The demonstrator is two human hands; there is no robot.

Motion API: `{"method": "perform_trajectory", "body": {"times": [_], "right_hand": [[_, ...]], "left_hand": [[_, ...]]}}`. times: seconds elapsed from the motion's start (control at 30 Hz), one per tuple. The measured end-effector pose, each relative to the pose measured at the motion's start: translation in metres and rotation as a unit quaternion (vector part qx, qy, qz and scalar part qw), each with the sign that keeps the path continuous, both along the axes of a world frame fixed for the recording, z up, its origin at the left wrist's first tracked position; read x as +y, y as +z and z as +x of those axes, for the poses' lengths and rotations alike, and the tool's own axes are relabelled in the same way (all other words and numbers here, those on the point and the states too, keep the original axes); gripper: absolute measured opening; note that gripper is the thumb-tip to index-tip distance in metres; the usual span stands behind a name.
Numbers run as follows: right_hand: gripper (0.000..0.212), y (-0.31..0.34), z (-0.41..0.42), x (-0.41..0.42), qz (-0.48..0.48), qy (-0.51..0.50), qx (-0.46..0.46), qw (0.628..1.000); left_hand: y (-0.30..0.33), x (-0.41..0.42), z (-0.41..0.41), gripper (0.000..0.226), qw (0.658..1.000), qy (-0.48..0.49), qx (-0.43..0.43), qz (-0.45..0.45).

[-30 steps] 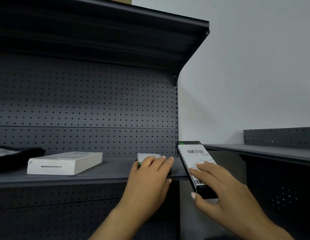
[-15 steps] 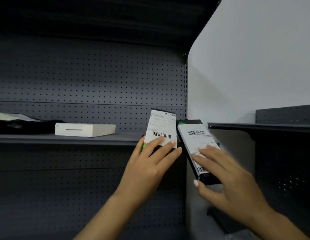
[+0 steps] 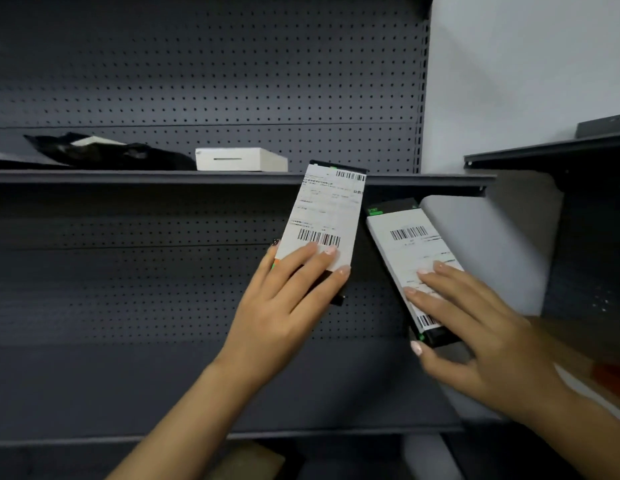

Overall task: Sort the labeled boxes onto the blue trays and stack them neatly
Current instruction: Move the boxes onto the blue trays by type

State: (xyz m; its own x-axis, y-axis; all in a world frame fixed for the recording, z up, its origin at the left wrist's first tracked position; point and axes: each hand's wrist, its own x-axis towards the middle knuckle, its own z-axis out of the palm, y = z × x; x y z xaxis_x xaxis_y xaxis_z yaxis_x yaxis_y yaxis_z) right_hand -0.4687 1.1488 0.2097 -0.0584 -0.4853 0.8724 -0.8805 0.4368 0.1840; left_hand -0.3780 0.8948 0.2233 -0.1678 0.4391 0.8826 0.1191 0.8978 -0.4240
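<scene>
The left hand (image 3: 287,299) holds one labeled box (image 3: 322,216) in front of the shelf (image 3: 128,177), fingers flat on its label, long side pointing up. The right hand (image 3: 474,327) holds a second box (image 3: 410,261) just beside it, leaning away to the left. Both boxes are in the air, near the shelf's right end. No blue tray is visible, so I cannot tell the direction to carry them.

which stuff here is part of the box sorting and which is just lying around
Part of the job:
left hand holding a labeled box
right hand holding a second labeled box

Lying about:
white box on the shelf
black bag
</scene>
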Motion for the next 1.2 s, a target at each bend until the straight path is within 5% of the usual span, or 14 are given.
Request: {"method": "perform_trajectory", "body": {"times": [0.63, 1.2], "right_hand": [[0.051, -0.118, 0.157, -0.249, 0.092, 0.055, -0.204, 0.973], [0.053, -0.114, 0.172, -0.545, 0.183, 0.265, -0.233, 0.917]], "left_hand": [[-0.149, -0.233, 0.221, 0.044, 0.966, 0.089, -0.222, 0.094], [-0.150, -0.427, 0.317, 0.037, 0.908, 0.297, -0.196, 0.223]]}}
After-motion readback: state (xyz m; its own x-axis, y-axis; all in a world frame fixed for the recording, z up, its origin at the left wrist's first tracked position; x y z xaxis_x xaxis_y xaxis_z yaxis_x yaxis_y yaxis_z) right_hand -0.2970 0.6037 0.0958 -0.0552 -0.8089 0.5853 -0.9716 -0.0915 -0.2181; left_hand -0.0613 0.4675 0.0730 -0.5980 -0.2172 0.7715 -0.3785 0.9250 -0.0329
